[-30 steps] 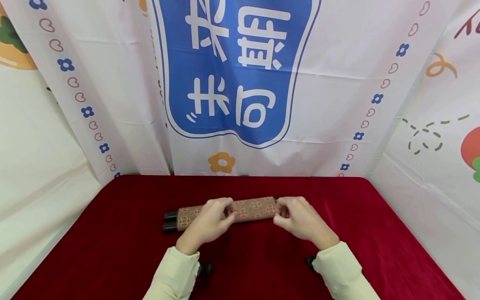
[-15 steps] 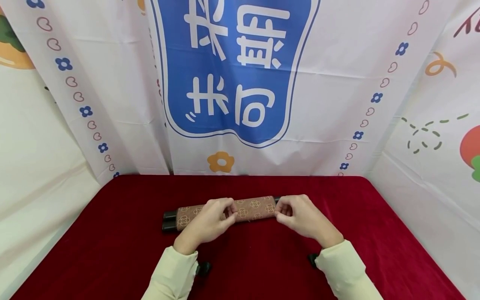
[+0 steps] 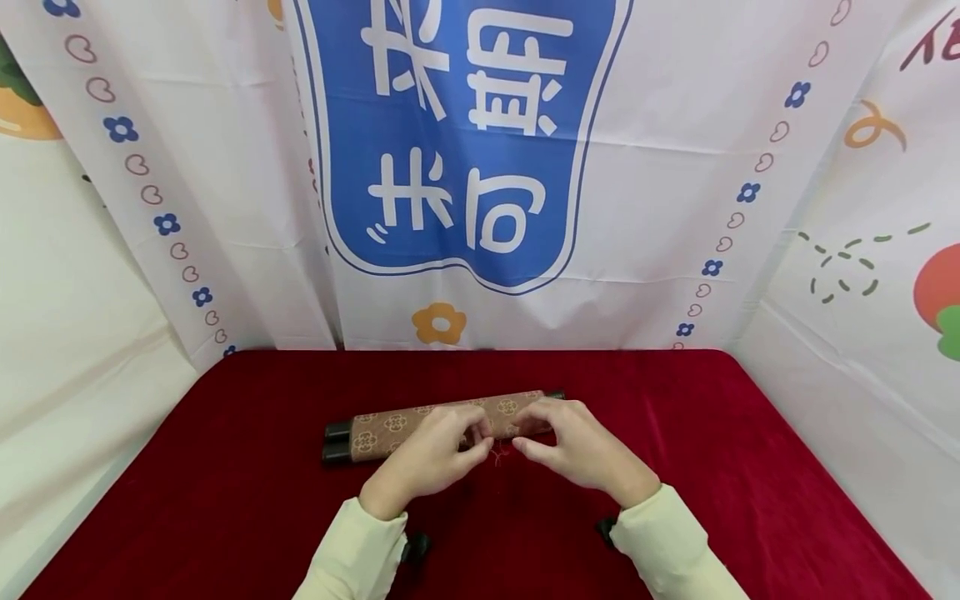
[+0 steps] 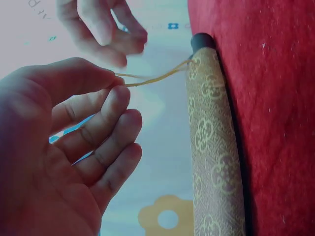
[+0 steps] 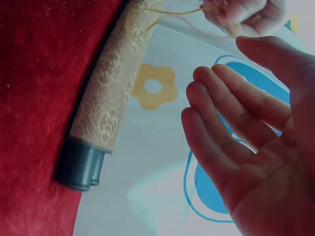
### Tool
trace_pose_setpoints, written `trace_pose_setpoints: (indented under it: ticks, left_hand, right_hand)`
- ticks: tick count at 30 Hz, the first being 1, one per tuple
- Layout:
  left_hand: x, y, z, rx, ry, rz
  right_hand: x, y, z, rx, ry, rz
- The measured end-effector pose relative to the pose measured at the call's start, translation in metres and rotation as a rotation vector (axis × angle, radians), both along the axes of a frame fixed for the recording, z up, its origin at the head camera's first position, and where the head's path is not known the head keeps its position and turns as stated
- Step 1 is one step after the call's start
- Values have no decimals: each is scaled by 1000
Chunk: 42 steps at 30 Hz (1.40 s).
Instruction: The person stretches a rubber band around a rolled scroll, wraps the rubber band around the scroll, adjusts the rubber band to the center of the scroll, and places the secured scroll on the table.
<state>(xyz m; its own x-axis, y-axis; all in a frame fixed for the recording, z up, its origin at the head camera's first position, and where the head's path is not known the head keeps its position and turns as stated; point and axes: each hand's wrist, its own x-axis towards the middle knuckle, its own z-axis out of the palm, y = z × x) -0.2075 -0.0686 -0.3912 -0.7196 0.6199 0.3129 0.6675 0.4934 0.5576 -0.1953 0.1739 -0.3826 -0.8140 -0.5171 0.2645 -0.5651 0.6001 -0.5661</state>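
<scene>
A rolled scroll (image 3: 408, 423) in brown cloth with pale flower motifs lies across the red table, dark rod ends (image 3: 337, 442) showing at both sides. From its side runs a thin yellowish cord (image 4: 157, 78), looped in the wrist views. My left hand (image 3: 442, 450) pinches this cord between thumb and forefinger, just in front of the scroll's middle; its other fingers are loosely bent. My right hand (image 3: 585, 450) hovers at the right part of the scroll, thumb apart from the fingers. In the right wrist view the right hand's fingers (image 5: 236, 123) are relaxed, holding nothing.
The red velvet cloth (image 3: 225, 500) covers the table. Behind it hangs a white printed curtain (image 3: 660, 208) with a blue sign, and white fabric walls stand at left and right. A dark camera mount (image 3: 416, 547) sits at the left wrist.
My right hand has moved left from the scroll's right end toward my left hand, its thumb and fingers parting. The left hand has shifted slightly right. The cord now shows between them.
</scene>
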Motion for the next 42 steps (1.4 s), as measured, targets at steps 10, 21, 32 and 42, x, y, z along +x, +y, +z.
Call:
trace_pose_setpoints:
  ticks: [10,21,32,42]
  left_hand:
    - [6,9,4,-13,2,-41]
    - [-1,-8,6,10,-12,33]
    - [-4,-13,6,-23,-34,41]
    - [-9,-25,10,-91,-90,69]
  right_hand:
    - [1,-8,-7,35,3,55]
    - [-1,4,-1,-41,-13,30]
    - [0,13,13,-142,-82,32]
    - [-1,28,21,-45,-142,-44]
